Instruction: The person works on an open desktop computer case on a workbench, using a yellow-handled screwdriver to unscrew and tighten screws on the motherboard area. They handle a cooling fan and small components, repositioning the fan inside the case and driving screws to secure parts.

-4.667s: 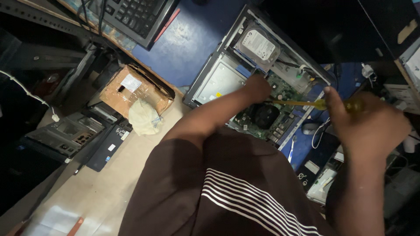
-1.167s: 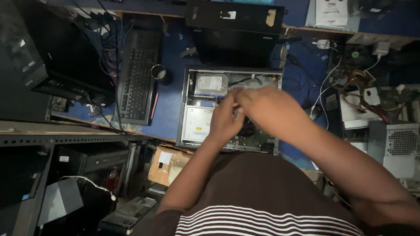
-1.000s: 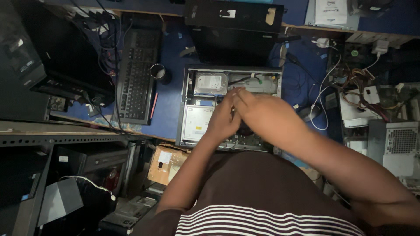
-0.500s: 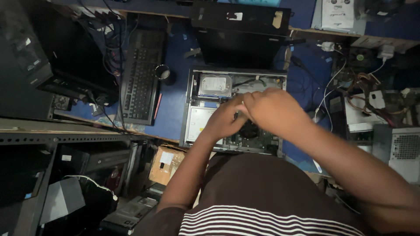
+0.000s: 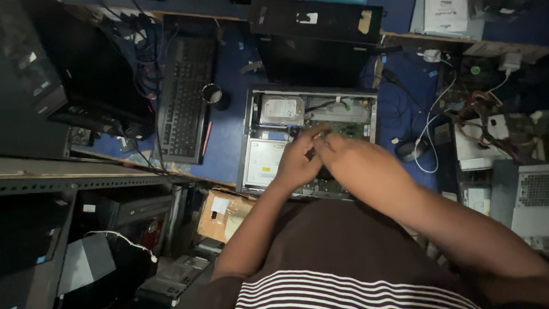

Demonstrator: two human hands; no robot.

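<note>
Blue cloth covers the workbench (image 5: 229, 143), and on it, directly ahead of the person's chest, lies an open desktop computer case (image 5: 309, 143) on its side, its long axis running left to right across the view and its exposed interior facing up. Inside it, a silver hard drive (image 5: 281, 110) sits in the far left corner, a pale metal drive cage (image 5: 264, 163) lies on the near left, and a strip of green circuit board (image 5: 357, 129) shows toward the far right. Both hands meet over the middle of the case, just right of the drive cage and nearer the person than the hard drive. The left hand (image 5: 297, 163) comes in from the near left with its fingers curled and two fingertips stretched away toward the board; whether it pinches anything cannot be told. The right hand (image 5: 357, 169) reaches in from the right, back of the hand up, knuckles bent, covering the centre of the case, so what it grips, if anything, is hidden. The two hands touch or nearly touch at the fingertips, and neither is clearly closer to the hidden spot beneath them. Left of the case stand a black keyboard (image 5: 184, 97) and a small dark cup (image 5: 213, 94); a mouse (image 5: 412, 150) with a white cable lies to the right.
</note>
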